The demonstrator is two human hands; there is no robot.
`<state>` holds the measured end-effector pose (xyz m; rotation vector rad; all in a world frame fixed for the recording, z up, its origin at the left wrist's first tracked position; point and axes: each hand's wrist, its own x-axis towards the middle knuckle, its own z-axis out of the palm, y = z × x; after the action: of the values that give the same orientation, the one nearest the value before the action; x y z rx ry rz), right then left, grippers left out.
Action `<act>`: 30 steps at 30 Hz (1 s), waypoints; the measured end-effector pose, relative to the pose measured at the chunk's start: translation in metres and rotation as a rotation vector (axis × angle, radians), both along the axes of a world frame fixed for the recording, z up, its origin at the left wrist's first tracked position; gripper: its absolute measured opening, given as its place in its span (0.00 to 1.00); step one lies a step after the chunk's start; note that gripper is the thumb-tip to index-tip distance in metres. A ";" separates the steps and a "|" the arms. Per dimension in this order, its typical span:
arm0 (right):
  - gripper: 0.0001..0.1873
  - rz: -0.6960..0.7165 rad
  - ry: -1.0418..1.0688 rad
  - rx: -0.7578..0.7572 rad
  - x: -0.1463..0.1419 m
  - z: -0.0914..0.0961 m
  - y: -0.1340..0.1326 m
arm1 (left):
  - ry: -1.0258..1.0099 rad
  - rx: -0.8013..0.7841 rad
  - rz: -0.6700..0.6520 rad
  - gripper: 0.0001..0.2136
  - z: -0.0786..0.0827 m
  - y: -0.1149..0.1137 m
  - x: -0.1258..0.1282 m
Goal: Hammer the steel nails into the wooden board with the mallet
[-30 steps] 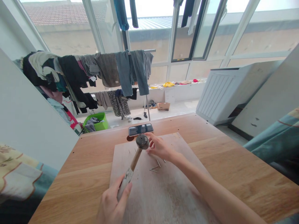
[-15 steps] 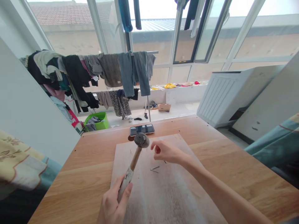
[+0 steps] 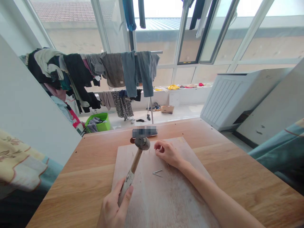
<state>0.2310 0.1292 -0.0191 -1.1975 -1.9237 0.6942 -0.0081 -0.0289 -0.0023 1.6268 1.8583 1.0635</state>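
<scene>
As fingers (image 3: 127,195) hold it, dark-headed hammer (image 3: 136,162), scuffed white grip (image 3: 126,184)

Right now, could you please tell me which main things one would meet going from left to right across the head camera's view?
Flowered curtain → green tub → hammer → right hand → teal curtain.

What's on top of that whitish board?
On the board lie two loose nails making a V; thin nails stand near its far edge. The right hand, the hammer and the left hand cover parts, so I can't tell what's underneath them.
</scene>
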 end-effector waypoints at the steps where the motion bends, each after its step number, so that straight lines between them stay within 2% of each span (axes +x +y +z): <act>1: 0.06 0.006 0.002 -0.003 0.001 0.000 0.000 | 0.004 0.003 0.001 0.21 0.000 0.000 0.000; 4: 0.06 0.021 0.018 -0.019 0.003 -0.002 0.001 | 0.010 0.010 -0.007 0.21 0.000 0.001 -0.001; 11: 0.17 0.036 0.067 -0.040 0.004 -0.011 0.005 | 0.027 -0.064 -0.073 0.23 0.002 0.004 0.003; 16: 0.18 0.023 0.075 -0.031 0.001 -0.009 0.005 | 0.093 -0.112 -0.182 0.24 0.011 0.015 0.009; 19: 0.19 0.022 0.071 -0.036 0.001 -0.005 0.004 | 0.101 -0.143 -0.224 0.23 0.011 0.021 0.012; 24: 0.23 0.013 0.045 -0.047 0.001 -0.003 0.004 | 0.124 -0.144 -0.192 0.23 0.002 0.022 0.015; 26: 0.21 -0.001 0.025 -0.050 0.000 -0.004 0.004 | 0.146 -0.131 -0.188 0.23 0.001 0.021 0.016; 30: 0.26 0.012 -0.044 -0.079 0.001 0.000 0.004 | 0.163 -0.140 -0.202 0.23 -0.001 0.021 0.018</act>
<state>0.2320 0.1331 -0.0191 -1.2601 -1.9569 0.7625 0.0097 -0.0074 -0.0029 1.8174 1.7782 0.7189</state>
